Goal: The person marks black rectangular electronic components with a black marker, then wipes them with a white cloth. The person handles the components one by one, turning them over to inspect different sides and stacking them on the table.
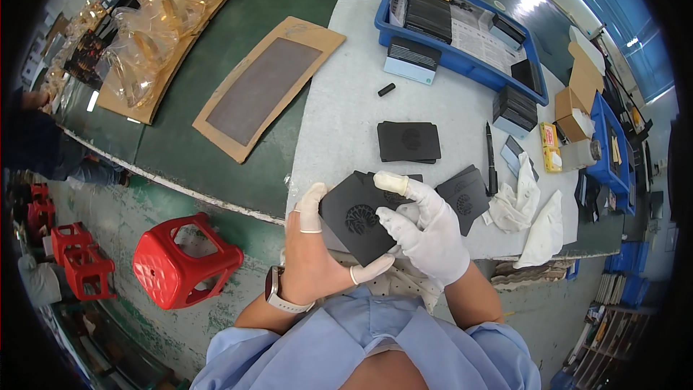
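My left hand (pixel 312 249), with pale finger cots on its thumb and a finger, holds a square-looking black card (pixel 351 225) by its edges. A round glossy emblem is on the card's face. My right hand (pixel 431 235), in a white glove, is curled at the card's right side, its thumb against the face. Some of its fingers are hidden. Behind it, partly covered, more black cards lie on the white mat. Farther off sits a neat stack of black cards (pixel 408 141). To the right is a fanned pile of black cards (pixel 464 197).
A blue tray (pixel 462 54) holds black packs. A black pen (pixel 491 160), crumpled white cloth (pixel 516 198) and yellow box (pixel 550 148) lie right. A cardboard-backed grey sheet (pixel 263 92) and bagged golden items (pixel 155 36) are left. A red stool (pixel 162 260) stands on the floor.
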Demonstrator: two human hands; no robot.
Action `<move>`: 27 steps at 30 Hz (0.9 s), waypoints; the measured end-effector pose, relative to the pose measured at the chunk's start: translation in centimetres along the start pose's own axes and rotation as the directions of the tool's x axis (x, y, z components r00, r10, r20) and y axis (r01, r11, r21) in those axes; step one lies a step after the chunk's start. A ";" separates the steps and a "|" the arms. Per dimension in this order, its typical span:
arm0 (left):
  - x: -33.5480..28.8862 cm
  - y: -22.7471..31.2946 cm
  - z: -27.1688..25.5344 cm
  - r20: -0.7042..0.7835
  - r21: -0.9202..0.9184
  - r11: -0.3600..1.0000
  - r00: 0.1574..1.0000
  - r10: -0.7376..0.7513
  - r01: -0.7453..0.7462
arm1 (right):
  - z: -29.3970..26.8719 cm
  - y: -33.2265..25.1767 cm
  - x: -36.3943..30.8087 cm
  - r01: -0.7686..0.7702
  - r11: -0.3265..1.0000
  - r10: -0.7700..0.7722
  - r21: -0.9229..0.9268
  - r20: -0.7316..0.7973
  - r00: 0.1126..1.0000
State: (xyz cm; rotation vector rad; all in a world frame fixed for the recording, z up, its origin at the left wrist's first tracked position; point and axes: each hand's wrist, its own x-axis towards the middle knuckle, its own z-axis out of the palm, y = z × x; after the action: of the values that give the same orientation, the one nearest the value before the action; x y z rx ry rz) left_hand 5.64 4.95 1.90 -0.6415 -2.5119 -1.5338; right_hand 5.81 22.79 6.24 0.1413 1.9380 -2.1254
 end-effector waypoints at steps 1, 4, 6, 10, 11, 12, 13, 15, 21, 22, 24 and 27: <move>-0.2 -0.2 0.1 -0.002 0.004 1.000 1.000 0.008 -0.008 | 0.3 -0.3 0.1 -0.007 0.999 0.008 0.044 -0.023 1.000; 0.3 0.2 0.2 -0.078 0.028 0.997 0.994 0.071 -0.069 | 0.4 -0.6 0.5 -0.013 0.994 0.028 0.109 -0.138 0.990; 0.2 -0.1 0.4 -0.105 -0.118 0.990 0.992 0.067 -0.079 | -0.1 -1.2 0.8 0.007 0.988 0.029 0.156 -0.225 0.974; 0.4 0.0 -0.2 -0.112 -0.064 0.994 0.990 0.083 -0.091 | -1.4 -1.8 1.0 0.032 0.995 -0.003 0.094 -0.301 0.953; 0.5 0.0 -0.2 -0.114 -0.041 0.995 0.990 0.083 -0.088 | -1.5 -0.8 1.2 0.089 0.993 -0.062 0.072 -0.308 0.949; 0.6 0.0 -0.2 -0.122 -0.029 0.996 0.989 0.084 -0.088 | -1.5 -0.2 1.2 0.144 0.988 -0.121 0.051 -0.313 0.942; 0.6 0.1 -0.2 -0.130 -0.018 0.996 0.988 0.085 -0.088 | -1.5 -0.1 1.1 0.138 0.987 -0.110 0.087 -0.266 0.958; 0.7 0.0 -0.2 -0.151 -0.011 0.996 0.985 0.083 -0.086 | -1.4 0.1 0.8 0.116 0.981 -0.090 0.157 -0.166 0.982; 0.7 0.0 0.6 -0.162 -0.025 0.996 0.984 0.076 -0.081 | 0.2 -0.8 -0.3 -0.060 0.997 0.058 0.038 0.049 0.997; 0.7 0.0 0.6 -0.169 -0.008 0.996 0.982 0.085 -0.087 | 0.3 -1.3 -0.2 -0.074 0.996 0.071 0.053 0.055 0.996; 0.8 0.0 0.5 -0.172 0.004 0.995 0.981 0.095 -0.096 | 0.4 -1.2 0.0 -0.054 0.997 0.053 0.048 0.030 0.998; 1.0 0.1 0.3 -0.166 0.009 0.995 0.981 0.101 -0.101 | 0.7 0.0 0.4 0.044 0.999 -0.043 0.004 -0.088 0.995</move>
State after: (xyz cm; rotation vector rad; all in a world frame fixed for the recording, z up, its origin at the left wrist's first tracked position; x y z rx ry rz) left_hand 4.82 5.56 2.17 -0.6040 -2.3211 -1.4854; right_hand 5.50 22.02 6.26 0.1981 2.0011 -2.1876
